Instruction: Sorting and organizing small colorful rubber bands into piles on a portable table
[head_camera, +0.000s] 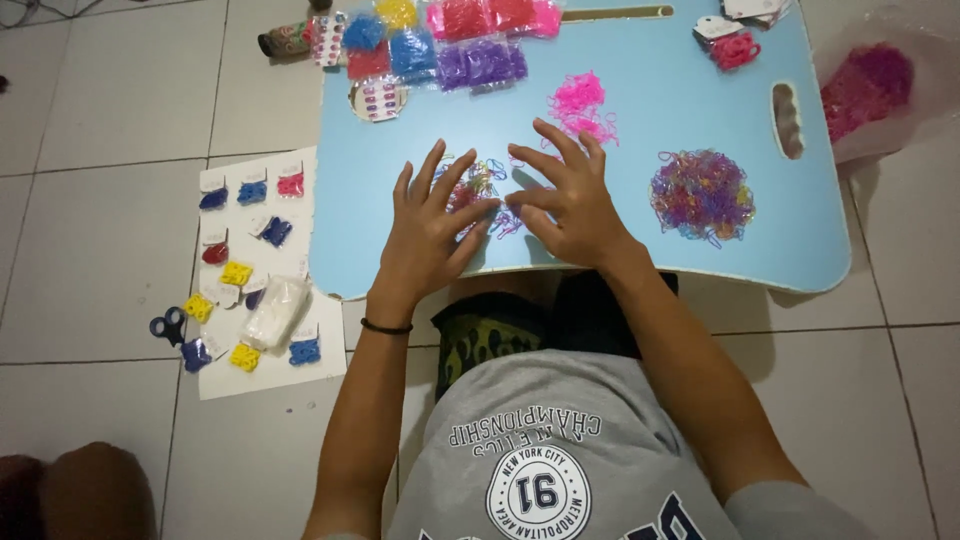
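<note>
My left hand (432, 228) and right hand (565, 195): fingers spread, flat, gripping nothing | under both: small mixed-colour rubber bands (478, 186) on my blue lap table (640, 130) | right: bigger band heap (702, 194) | beyond: pink bands (580, 102)

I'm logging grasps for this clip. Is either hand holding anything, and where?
Nothing is gripped: left hand and right hand lie flat, fingers spread, on small mixed-colour elastic bands on the blue table.

The left hand (432, 228) and right hand (567, 197) hide most of the mixed rubber bands (478, 183) near the tabletop's (640, 150) front edge. Bagged bands (470, 20) at its back edge are cropped.
</note>
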